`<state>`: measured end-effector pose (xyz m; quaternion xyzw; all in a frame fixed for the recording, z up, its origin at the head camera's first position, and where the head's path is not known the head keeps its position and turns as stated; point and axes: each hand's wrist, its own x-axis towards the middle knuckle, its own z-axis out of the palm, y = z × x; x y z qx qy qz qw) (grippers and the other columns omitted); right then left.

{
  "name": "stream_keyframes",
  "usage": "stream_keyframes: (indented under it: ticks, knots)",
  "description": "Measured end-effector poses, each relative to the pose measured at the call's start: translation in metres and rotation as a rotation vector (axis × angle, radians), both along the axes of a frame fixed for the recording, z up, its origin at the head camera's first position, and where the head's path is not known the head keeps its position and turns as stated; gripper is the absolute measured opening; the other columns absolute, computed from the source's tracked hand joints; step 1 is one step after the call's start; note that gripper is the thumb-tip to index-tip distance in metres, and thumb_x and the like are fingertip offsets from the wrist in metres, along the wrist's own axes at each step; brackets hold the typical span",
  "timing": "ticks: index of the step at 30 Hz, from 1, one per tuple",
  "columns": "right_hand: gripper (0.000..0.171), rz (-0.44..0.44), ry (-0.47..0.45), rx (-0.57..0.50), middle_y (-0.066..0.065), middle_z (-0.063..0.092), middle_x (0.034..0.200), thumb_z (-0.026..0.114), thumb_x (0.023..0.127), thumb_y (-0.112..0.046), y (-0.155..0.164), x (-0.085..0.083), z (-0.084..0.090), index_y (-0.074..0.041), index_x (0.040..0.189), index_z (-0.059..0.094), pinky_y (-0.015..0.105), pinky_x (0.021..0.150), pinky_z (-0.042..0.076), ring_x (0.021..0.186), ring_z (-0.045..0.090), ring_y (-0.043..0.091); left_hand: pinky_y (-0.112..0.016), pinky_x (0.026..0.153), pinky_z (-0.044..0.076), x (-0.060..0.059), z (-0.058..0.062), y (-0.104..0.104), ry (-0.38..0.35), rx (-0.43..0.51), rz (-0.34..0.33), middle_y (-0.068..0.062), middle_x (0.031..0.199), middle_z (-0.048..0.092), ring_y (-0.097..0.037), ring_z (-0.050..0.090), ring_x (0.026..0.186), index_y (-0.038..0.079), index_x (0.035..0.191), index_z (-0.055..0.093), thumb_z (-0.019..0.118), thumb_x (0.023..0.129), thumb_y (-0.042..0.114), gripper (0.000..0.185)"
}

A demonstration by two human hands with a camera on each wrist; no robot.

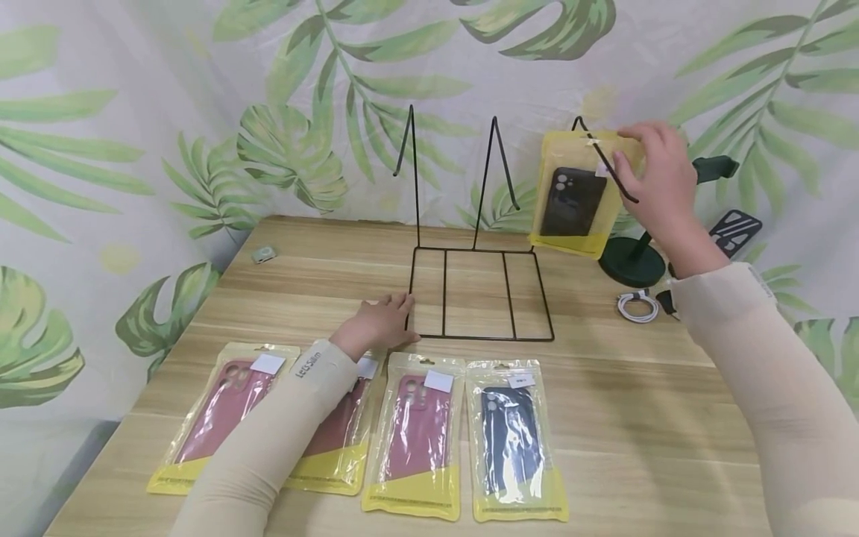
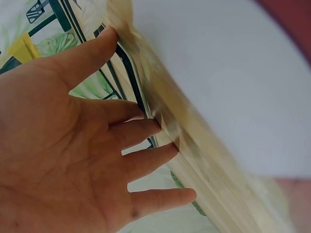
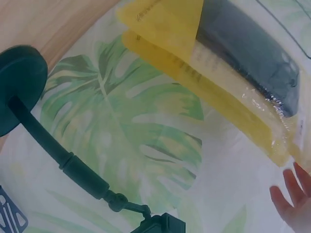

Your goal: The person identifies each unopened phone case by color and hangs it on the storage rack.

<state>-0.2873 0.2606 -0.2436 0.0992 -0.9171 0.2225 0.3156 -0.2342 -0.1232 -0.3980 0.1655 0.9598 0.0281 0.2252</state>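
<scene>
A yellow-edged clear packet with a black phone case [image 1: 573, 201] hangs upright at the right hook [image 1: 614, 168] of a black wire display rack [image 1: 493, 250]. My right hand [image 1: 661, 175] pinches the packet's upper right corner between thumb and forefinger. In the right wrist view two yellow-bottomed packets overlap there, the dark case [image 3: 250, 53] showing in the front one; my other fingers [image 3: 290, 187] spread beside the edge. With fingers stretched out, my left hand [image 1: 382, 322] rests at the rack's front left base corner, its fingertips touching the base wire [image 2: 133, 77].
Several packets lie in a row at the front: pink cases [image 1: 231, 410] [image 1: 421, 432], a reddish one [image 1: 342, 418] partly under my left sleeve, and a dark one [image 1: 517, 440]. A dark green stand [image 1: 632, 261], coiled white cable [image 1: 637, 306] and small clip-like device [image 1: 264, 254] are farther back.
</scene>
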Motion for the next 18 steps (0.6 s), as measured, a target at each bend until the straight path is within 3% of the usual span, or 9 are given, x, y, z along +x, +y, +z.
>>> stream_keyframes:
  ticks: [3, 6, 11, 18]
  knots:
    - [0.041, 0.024, 0.064, -0.019, 0.015, 0.046, 0.147, 0.053, 0.102, -0.028, 0.004, 0.008, -0.007, -0.006, 0.138, 0.053, 0.055, 0.113, 0.034, 0.139, 0.038, 0.034, -0.068, 0.118, 0.016, 0.0, 0.0, 0.0, 0.002, 0.002, -0.003, -0.014, 0.167, 0.011, -0.041, 0.015, 0.152, 0.006, 0.159, 0.012, 0.05, 0.101, 0.049, 0.082]
    - [0.043, 0.048, 0.12, -0.042, 0.017, 0.045, 0.148, 0.057, 0.1, -0.02, 0.007, 0.02, -0.018, -0.003, 0.139, 0.051, 0.05, 0.118, 0.028, 0.14, 0.038, 0.035, -0.069, 0.117, 0.016, 0.0, 0.001, -0.001, 0.004, 0.01, -0.006, -0.016, 0.166, 0.012, -0.042, 0.015, 0.152, 0.005, 0.159, 0.013, 0.051, 0.101, 0.047, 0.082]
    - [0.054, 0.071, 0.14, -0.055, 0.02, 0.041, 0.152, 0.059, 0.097, -0.017, 0.005, 0.05, -0.045, -0.002, 0.146, 0.043, 0.054, 0.117, 0.028, 0.14, 0.036, 0.039, -0.07, 0.117, 0.015, 0.0, 0.001, -0.002, 0.005, 0.018, -0.007, -0.018, 0.166, 0.012, -0.043, 0.015, 0.151, 0.004, 0.159, 0.014, 0.052, 0.101, 0.046, 0.081]
    - [0.06, 0.072, 0.054, -0.004, 0.026, 0.042, 0.146, 0.064, 0.094, -0.014, -0.005, 0.094, -0.076, 0.0, 0.147, 0.04, 0.062, 0.109, 0.032, 0.134, 0.039, 0.045, -0.069, 0.117, 0.015, 0.001, 0.001, 0.0, 0.001, 0.013, -0.009, -0.016, 0.166, 0.012, -0.042, 0.015, 0.152, 0.005, 0.159, 0.013, 0.05, 0.101, 0.047, 0.081]
